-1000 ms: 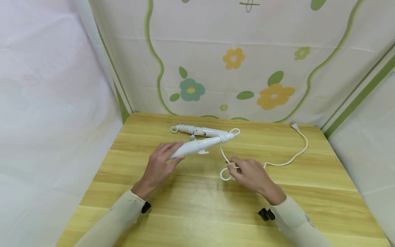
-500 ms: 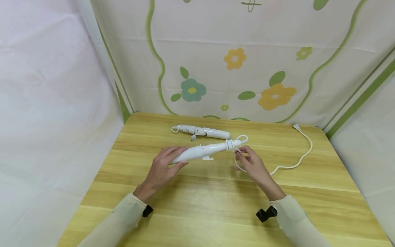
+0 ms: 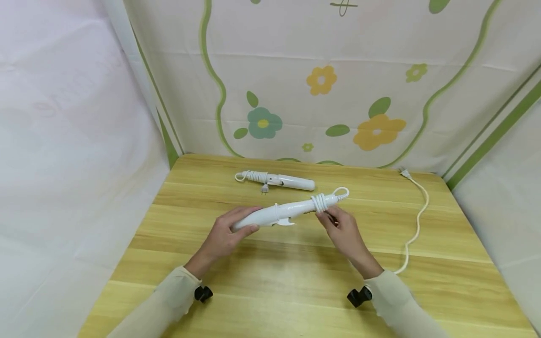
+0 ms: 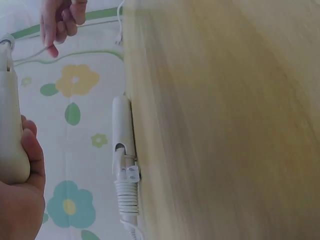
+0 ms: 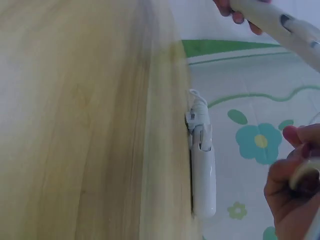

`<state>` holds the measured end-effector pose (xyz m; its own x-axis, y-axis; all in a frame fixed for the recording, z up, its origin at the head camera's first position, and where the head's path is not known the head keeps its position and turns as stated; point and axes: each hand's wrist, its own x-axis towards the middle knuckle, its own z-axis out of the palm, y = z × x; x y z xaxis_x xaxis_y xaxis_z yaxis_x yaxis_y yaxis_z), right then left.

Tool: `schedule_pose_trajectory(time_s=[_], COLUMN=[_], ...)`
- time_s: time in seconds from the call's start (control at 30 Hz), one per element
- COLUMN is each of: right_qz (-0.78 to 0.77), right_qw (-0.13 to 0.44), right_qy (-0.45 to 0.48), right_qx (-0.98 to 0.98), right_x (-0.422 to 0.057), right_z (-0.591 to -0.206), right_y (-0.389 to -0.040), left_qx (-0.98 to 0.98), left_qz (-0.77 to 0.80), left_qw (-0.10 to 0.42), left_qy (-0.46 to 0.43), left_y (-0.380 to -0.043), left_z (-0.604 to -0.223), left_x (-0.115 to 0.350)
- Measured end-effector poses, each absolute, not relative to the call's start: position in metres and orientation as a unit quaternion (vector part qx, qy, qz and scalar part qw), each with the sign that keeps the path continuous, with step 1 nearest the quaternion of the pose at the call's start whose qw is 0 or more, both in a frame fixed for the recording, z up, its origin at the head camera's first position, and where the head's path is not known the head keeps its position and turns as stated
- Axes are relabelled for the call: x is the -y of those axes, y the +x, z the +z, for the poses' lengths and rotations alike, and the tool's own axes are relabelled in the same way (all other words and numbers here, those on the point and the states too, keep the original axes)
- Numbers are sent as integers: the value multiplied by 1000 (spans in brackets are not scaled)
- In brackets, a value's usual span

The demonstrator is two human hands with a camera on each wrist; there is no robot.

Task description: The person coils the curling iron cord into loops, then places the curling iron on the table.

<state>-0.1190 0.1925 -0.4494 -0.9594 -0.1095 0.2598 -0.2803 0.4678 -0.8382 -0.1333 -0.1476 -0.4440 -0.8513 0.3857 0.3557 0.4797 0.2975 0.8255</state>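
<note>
In the head view my left hand (image 3: pixel 221 234) grips the thick end of a white curling iron (image 3: pixel 270 216) and holds it above the table. Several turns of its white cord (image 3: pixel 320 203) lie round the narrow end, and a small lever sticks out below the body. My right hand (image 3: pixel 344 230) is just under these turns, pinching the cord between thumb and fingers. From there the loose cord runs behind the right wrist. The right wrist view shows the right hand (image 5: pixel 292 195) with bent fingers and a blurred cord across it.
A second white curling iron (image 3: pixel 296 182), its cord wound round the handle and its plug (image 3: pixel 265 188) hanging beside it, lies near the back of the wooden table (image 3: pixel 270 291). The loose cord's plug (image 3: pixel 405 172) lies at the back right. Printed fabric (image 3: pixel 287 65) surrounds the table.
The curling iron has come nearer and to the right, away from the second one. My right hand has carried the cord up under the narrow end, and the cord's slack loop is gone.
</note>
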Motion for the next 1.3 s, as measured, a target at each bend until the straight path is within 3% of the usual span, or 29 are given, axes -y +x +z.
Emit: schedule_pose_trajectory(time_s=[0.1,0.2,0.5,0.7,0.87,1.1,1.3], right_qz=[436,385,271,234,156,120,124], right_qw=[142,192,298,273,277,269,244], right_qy=[184,239,325,405,441,448,468], right_qx=[869,871,856,841,840,844,840], right_x=[-187,-185,-196,-202,-206,-212,-216], right_z=[-453,-455,-439,-432,-428,-427,-433], right_y=[-120,-120,-119,-124,-130,-139,-142], left_qx=[797,804,857,885,885,848,824], left_qz=[-551,-553,-461,-339,-257,-251,-287], left_qw=[19,30,142,189,195,150,99], left_qy=[-248,-216,-179,-258,-335,-442,-479], left_y=[-133,-134,-139,-139,-137,-139,-141], left_z=[-443,-443,-443,-446,-446,-444,-442], left_x=[149,151,156,157,161,171,181])
